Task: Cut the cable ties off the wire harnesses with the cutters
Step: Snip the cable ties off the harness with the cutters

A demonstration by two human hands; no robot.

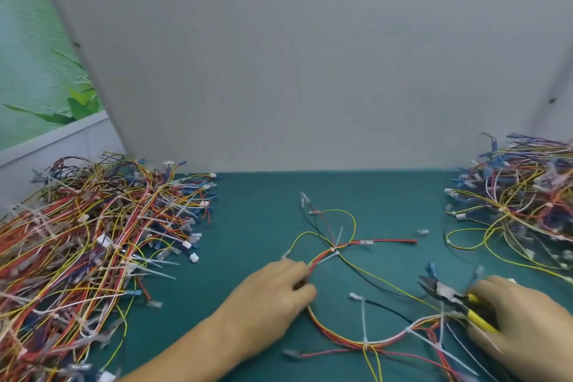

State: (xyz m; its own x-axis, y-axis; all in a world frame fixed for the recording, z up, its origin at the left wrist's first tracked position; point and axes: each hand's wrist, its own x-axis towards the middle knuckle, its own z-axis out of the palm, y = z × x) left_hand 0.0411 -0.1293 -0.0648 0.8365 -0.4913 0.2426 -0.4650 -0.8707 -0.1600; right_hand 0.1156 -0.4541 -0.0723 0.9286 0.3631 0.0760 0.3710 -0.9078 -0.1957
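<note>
One wire harness (pixel 344 260) of red, yellow and black wires lies spread on the green mat (pixel 254 226), bound by white cable ties (pixel 364 324) at several points. My left hand (pixel 273 298) rests on the mat, its fingers curled round the red and yellow wires at the harness's left loop. At the lower right, my right hand (pixel 521 329) grips the yellow handles of the cutters (pixel 449 296). The dark jaws point up and left, over the harness's right end, apart from any tie.
A large heap of tied harnesses (pixel 86 245) fills the left of the mat. A second heap (pixel 521 205) sits at the right back. A grey panel (pixel 294 56) stands upright along the mat's far edge. A loose connector (pixel 422 231) lies mid-right.
</note>
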